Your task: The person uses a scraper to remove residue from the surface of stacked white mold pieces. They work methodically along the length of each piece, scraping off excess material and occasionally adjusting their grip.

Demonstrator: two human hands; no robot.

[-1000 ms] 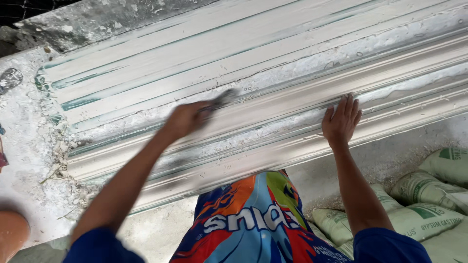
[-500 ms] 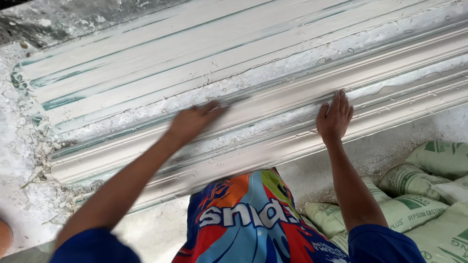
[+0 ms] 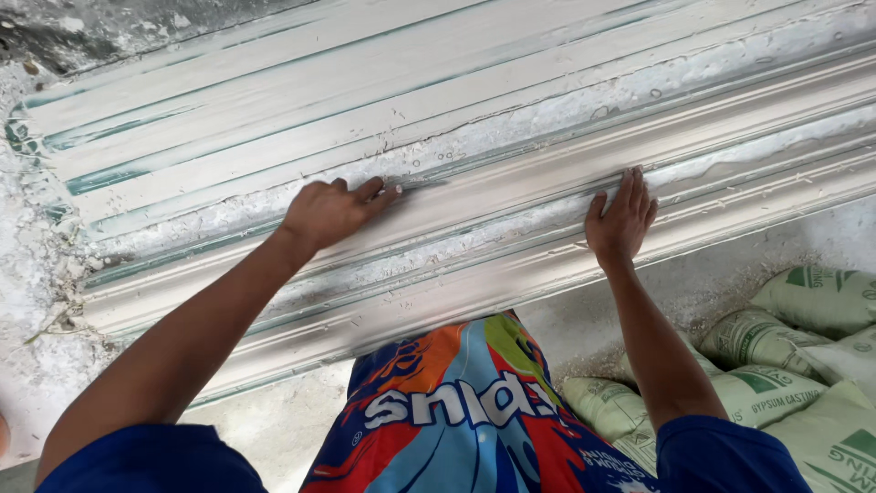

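My left hand (image 3: 330,210) is closed around a thin flat scraper blade (image 3: 422,183) whose tip lies along a groove of a long white plaster moulding (image 3: 511,196). The moulding runs diagonally across a long ribbed mould bench (image 3: 274,100), white with green streaks. My right hand (image 3: 622,219) rests flat, fingers apart, on the moulding further right, holding nothing.
Several pale sacks with green print (image 3: 803,365) are piled on the floor at the lower right. Plaster crumbs and dust (image 3: 46,274) cover the left end of the bench. My colourful shorts (image 3: 456,411) fill the lower middle.
My left hand with the scraper has slid a little left along the groove and come to rest. The right hand has stayed pressed on the moulding. The camera view shifted slightly.
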